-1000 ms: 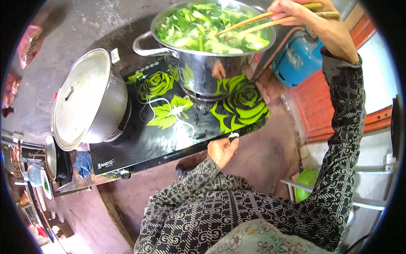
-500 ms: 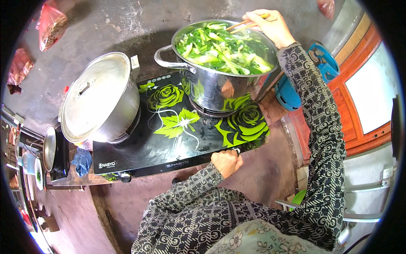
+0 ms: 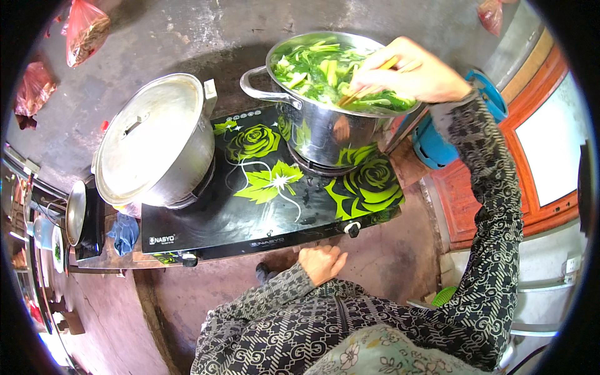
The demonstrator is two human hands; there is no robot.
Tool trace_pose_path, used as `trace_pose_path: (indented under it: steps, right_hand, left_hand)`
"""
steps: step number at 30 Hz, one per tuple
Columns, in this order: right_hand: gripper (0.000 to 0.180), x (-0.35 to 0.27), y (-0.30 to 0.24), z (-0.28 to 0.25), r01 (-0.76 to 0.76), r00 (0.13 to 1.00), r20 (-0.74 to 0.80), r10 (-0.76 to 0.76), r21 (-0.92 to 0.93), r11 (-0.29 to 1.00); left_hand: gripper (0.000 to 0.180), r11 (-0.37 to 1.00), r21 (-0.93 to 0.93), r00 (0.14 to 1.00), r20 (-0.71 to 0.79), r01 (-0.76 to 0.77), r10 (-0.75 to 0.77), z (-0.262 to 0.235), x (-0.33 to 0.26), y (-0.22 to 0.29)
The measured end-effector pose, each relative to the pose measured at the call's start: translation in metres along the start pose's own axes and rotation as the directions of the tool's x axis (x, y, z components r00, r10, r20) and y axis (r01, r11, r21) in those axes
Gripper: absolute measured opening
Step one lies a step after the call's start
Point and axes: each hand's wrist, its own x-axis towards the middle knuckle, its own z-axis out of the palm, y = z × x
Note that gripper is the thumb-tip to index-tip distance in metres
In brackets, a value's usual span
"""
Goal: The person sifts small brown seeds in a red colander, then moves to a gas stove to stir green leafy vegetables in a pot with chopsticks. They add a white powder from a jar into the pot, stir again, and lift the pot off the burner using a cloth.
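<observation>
Leafy greens [image 3: 312,72] fill a steel pot [image 3: 312,131] standing on the right burner of a black glass-topped gas stove [image 3: 206,228]. Over the pot's near right side, my right hand [image 3: 406,72] is closed around a pair of wooden chopsticks [image 3: 353,99]. Their tips reach down among the greens at the near side of the pot. My left hand [image 3: 322,263] hangs just in front of the stove's front edge, fingers curled and nothing visible in them. Its nearest thing is the right stove knob [image 3: 353,230], which it does not touch.
A large lidded aluminium pot [image 3: 147,147] sits on the left burner. Behind the right side stands a blue gas cylinder [image 3: 434,144]. A blue plastic bag [image 3: 124,234] and a pan [image 3: 76,212] are left of the stove. Red bags [image 3: 86,31] hang on the wall.
My left hand has come off the right knob and moved back toward me. My right hand has brought the chopsticks from the pot's far side to its near side.
</observation>
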Motion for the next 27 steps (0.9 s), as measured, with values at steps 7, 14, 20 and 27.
trace_pose_path:
  steps: [7,14,20,27]
  right_hand:
    - [0.017,-0.016,-0.058,-0.038,0.002,0.907,-0.414,-0.075,-0.175,0.985]
    - [0.021,0.050,0.063,-0.041,-0.077,0.900,-0.432,-0.064,-0.301,0.951]
    - [0.027,0.036,0.031,-0.016,-0.125,0.972,-0.209,0.105,-0.081,0.989]
    - [0.016,-0.003,-0.072,-0.011,-0.067,0.889,-0.455,0.048,-0.026,0.997]
  left_hand:
    - [0.028,0.953,-0.079,0.956,0.013,0.293,-0.293,-0.025,-0.062,-0.019]
    - [0.027,0.884,-0.066,0.877,-0.111,0.463,-0.467,-0.038,-0.084,-0.025]
    - [0.027,0.857,-0.050,0.842,-0.161,0.514,-0.515,-0.047,-0.090,-0.027]
    - [0.028,0.837,-0.021,0.823,-0.172,0.546,-0.541,-0.064,-0.099,-0.025]
